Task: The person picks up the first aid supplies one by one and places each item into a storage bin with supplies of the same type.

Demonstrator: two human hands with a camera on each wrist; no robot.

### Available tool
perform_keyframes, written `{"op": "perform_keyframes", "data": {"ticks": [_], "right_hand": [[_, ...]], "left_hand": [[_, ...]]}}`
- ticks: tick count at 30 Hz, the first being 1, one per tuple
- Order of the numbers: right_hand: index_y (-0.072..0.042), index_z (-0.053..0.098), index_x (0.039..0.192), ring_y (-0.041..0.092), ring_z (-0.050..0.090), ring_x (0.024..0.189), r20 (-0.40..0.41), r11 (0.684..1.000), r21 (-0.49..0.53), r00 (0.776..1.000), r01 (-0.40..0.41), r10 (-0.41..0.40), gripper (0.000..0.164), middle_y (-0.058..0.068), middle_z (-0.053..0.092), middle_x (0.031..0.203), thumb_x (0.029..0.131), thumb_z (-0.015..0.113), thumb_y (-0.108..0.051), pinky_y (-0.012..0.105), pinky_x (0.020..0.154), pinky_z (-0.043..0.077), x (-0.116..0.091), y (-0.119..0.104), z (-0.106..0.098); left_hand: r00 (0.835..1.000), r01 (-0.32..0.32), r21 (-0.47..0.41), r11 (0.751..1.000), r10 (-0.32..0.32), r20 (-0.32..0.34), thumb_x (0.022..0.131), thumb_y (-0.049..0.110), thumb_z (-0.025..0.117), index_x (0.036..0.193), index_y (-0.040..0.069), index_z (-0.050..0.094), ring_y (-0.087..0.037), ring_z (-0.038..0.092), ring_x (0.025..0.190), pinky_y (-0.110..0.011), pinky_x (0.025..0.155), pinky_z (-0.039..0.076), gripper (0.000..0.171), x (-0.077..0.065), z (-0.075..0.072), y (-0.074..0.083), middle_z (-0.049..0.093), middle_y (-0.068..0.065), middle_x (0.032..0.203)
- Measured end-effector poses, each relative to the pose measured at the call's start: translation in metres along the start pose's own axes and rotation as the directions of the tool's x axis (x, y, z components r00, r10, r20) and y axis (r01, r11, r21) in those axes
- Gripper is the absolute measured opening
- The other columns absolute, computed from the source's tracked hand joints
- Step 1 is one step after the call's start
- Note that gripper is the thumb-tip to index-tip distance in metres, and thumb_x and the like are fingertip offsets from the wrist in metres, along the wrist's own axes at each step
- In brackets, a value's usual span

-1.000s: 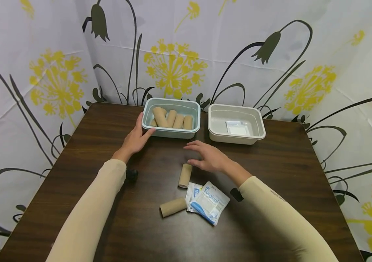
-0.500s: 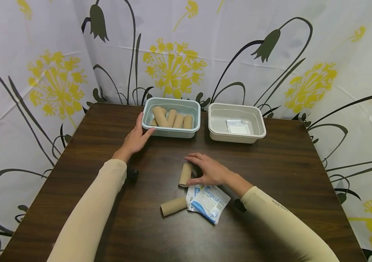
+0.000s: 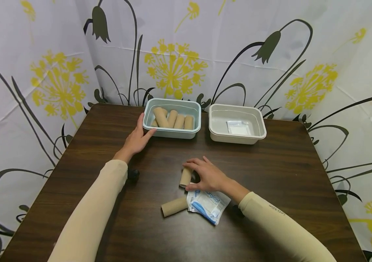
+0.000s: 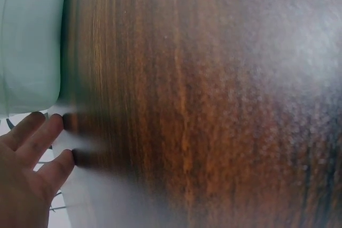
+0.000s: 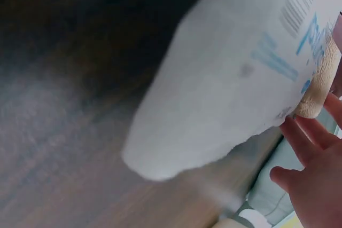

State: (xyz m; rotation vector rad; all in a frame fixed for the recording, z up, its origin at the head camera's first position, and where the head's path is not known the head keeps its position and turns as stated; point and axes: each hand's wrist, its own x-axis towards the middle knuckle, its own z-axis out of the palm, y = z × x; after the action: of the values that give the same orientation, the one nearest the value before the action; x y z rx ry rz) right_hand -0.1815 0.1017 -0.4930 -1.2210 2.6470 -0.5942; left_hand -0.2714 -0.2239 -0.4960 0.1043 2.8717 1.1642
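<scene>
My left hand lies with fingers extended along the left end of the pale blue bin; in the left wrist view its fingers show just beside the bin's corner. Several cardboard tubes lie inside that bin. At mid-table my right hand curls over a cardboard tube, fingertips at its far end and thumb near its close end. Under the wrist, partly covered, are two flat white-and-blue packets, the upper printed "Surgical". A second loose tube lies left of the packets.
A beige bin stands right of the blue one, with a flat white packet inside. Both bins sit near the far edge of the dark wooden table. A flowered curtain hangs behind and at both sides.
My right hand has come down toward me from above the tube, and its fingers have closed in on the tube's two ends. My left hand has stayed at the blue bin.
</scene>
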Motion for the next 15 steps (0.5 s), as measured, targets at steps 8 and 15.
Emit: {"op": "perform_keyframes", "data": {"ticks": [8,15], "right_hand": [[-0.011,0.051,0.142,0.020,0.042,0.134,-0.010,0.998,0.063,1.000,0.017,-0.017,0.073,0.007,0.047,0.143,0.084,0.075,-0.048,0.057,0.113,0.018,-0.0005,-0.0001,0.0034],[-0.012,0.050,0.143,0.018,0.043,0.133,-0.007,0.998,0.063,1.000,0.010,-0.009,0.072,0.003,0.047,0.142,0.085,0.075,-0.047,0.054,0.113,0.021,-0.0011,0.0007,0.0031]], "left_hand": [[1.000,0.002,-0.005,1.000,-0.002,-0.009,0.097,0.064,0.041,0.155,0.035,-0.015,-0.048,0.034,0.135,-0.065,0.103,0.027,0.086,-0.0019,-0.0005,0.0014,0.024,-0.023,0.157],[1.000,-0.003,-0.006,1.000,0.002,-0.009,0.097,0.063,0.041,0.155,0.035,-0.015,-0.048,0.034,0.135,-0.064,0.104,0.027,0.086,-0.0005,0.0003,0.0002,0.023,-0.022,0.158]]}}
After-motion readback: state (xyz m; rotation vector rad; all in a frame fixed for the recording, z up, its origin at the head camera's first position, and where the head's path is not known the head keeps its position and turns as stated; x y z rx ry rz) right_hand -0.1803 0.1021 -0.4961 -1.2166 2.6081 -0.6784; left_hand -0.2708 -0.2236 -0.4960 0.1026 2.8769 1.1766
